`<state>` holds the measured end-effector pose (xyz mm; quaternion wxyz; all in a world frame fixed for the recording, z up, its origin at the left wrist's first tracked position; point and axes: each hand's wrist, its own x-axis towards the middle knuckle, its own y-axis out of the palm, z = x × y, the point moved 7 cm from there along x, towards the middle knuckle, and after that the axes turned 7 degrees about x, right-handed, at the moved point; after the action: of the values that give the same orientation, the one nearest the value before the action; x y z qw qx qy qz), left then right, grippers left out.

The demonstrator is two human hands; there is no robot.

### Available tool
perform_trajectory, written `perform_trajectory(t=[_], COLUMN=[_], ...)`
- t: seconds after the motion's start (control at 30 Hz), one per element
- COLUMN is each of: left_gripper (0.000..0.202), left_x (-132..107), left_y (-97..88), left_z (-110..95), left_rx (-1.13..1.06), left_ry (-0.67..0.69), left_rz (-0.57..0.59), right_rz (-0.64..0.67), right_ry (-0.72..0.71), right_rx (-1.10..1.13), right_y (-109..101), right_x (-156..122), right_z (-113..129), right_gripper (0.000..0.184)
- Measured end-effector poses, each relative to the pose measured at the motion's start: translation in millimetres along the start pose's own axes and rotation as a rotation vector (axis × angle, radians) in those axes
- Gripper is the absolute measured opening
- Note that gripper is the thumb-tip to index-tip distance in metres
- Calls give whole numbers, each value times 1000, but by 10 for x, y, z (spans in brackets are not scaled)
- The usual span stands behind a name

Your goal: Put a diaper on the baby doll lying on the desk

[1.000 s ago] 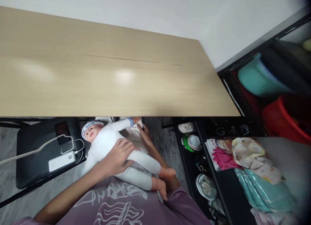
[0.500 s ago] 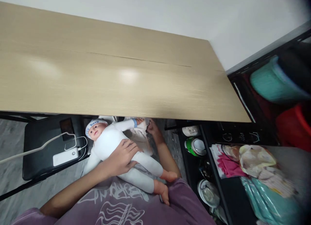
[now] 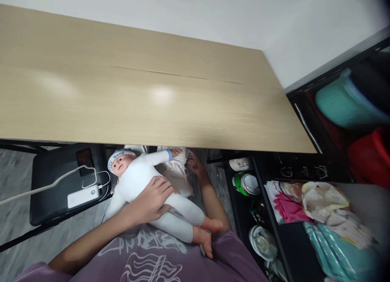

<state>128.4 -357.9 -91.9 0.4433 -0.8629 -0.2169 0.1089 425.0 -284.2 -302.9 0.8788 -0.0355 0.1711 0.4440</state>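
A baby doll point(image 3: 137, 178) in a white suit and a blue-lettered cap lies across my lap, below the table's front edge. My left hand point(image 3: 152, 198) rests on its hip and belly, fingers curved round the body. My right hand point(image 3: 195, 162) reaches under the table edge beside a white piece of cloth point(image 3: 176, 174) next to the doll's raised arm. Its fingers are partly hidden by the edge, and I cannot make out whether they hold the cloth.
A long light-wood table point(image 3: 137, 95) fills the upper view. A black stool point(image 3: 55, 188) at the left carries a white power bank point(image 3: 83, 195) with cables. At the right a black shelf rack point(image 3: 274, 229) holds cups, bowls, folded cloths and teal and red tubs.
My right hand has slid a little further forward under the table edge next to the cloth. The view shifted slightly; my left hand stays on the doll.
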Motion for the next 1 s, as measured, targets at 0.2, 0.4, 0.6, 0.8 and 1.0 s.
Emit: perform_trajectory(t=[0.2, 0.4, 0.6, 0.8, 1.0], left_gripper=[40, 36, 24, 34, 23], left_x=[-33, -79, -118, -100, -360], left_y=[33, 117, 158, 64, -175], left_z=[-38, -82, -110, -117, -2], left_rx=[48, 70, 81, 87, -168], left_ry=[21, 13, 26, 53, -53], left_rz=[32, 80, 116, 107, -227], right_rz=[-98, -207, 147, 699, 856], right_ry=[143, -78, -415, -676, -734], right_rx=[-61, -144, -395, -816, -921], right_y=[-54, -57, 289, 945, 1396], right_x=[-147, -653, -1148, -1244, -1280], right_z=[-188, 122, 767, 915, 1103], right_gripper=[40, 31, 37, 69, 41])
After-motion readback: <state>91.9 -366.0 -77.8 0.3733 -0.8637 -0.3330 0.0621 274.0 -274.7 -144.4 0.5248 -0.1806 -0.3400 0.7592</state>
